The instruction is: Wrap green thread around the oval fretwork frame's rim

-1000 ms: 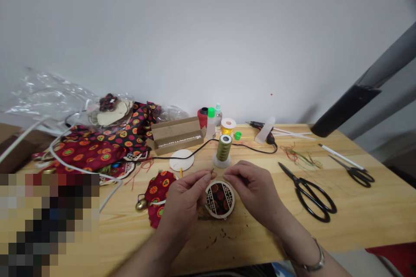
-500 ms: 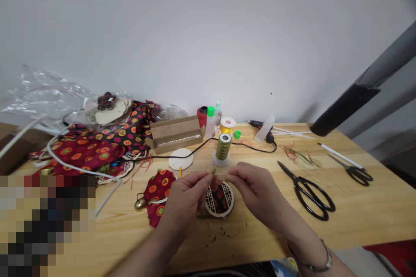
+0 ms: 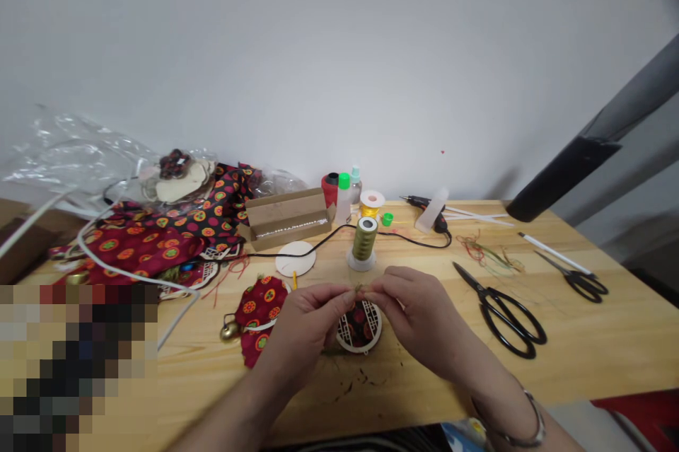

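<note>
The ends of a thin olive-green thread point(image 3: 359, 288) are too small to make out clearly; the left hand point(image 3: 312, 314) pinches them between thumb and forefinger, while the right hand point(image 3: 416, 307) meets it in an equally narrow pinch, whose contents I cannot tell; both sets of fingertips cover the twelve o'clock rim of a round, pale-framed lattice ornament with dark patterned fabric point(image 3: 361, 332), lying flat on the table.

From that ornament, a ruffled crimson floral-print fabric round point(image 3: 261, 310) at nine o'clock is partly hidden by the left hand; farther out, just below nine, a pixelated block point(image 3: 79, 367) masks the table corner; at two o'clock a dark tube point(image 3: 565, 176) is cut off by the picture's right edge.

The pale wooden table point(image 3: 583, 346) shows straight grain, with dark scraps point(image 3: 350, 387) at six o'clock; a plain grey-white wall point(image 3: 339, 63) rises at twelve.
</note>
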`<action>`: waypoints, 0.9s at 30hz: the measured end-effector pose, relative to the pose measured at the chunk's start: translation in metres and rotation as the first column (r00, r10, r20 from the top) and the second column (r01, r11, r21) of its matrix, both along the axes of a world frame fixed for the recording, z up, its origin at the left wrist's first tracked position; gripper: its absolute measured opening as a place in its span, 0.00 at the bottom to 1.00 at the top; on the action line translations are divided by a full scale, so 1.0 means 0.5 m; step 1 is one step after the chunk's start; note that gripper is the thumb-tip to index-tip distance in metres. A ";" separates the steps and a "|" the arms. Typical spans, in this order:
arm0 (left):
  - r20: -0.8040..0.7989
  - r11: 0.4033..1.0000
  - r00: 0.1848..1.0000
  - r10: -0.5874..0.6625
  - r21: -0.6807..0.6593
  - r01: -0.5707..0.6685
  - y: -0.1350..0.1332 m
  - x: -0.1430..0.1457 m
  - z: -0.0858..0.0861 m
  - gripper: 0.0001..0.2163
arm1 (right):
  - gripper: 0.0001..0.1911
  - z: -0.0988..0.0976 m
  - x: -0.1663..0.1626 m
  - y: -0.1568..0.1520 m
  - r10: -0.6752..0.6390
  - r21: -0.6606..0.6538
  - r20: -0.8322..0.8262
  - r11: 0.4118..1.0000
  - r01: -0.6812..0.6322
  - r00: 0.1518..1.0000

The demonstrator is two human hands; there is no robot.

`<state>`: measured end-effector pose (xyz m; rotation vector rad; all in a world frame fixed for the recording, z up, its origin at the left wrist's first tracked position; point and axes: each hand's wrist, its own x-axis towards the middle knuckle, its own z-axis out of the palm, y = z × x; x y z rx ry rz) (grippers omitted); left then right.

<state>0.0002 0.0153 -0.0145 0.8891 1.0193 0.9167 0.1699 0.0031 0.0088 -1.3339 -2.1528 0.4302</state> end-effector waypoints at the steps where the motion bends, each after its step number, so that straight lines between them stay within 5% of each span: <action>1: -0.005 1.000 1.000 -0.003 0.001 0.003 0.000 0.000 -0.001 0.09 | 0.12 0.000 0.000 0.000 -0.001 -0.002 0.007 1.000 0.001 1.000; 17: -0.133 0.998 0.991 0.023 0.058 -0.016 0.002 -0.001 -0.011 0.10 | 0.08 -0.003 0.008 -0.006 0.028 0.028 -0.015 0.999 -0.028 0.999; 27: -0.259 0.985 0.961 -0.093 0.119 0.127 0.000 0.000 0.002 0.08 | 0.08 -0.001 0.009 -0.007 0.121 0.157 0.112 0.978 -0.138 0.986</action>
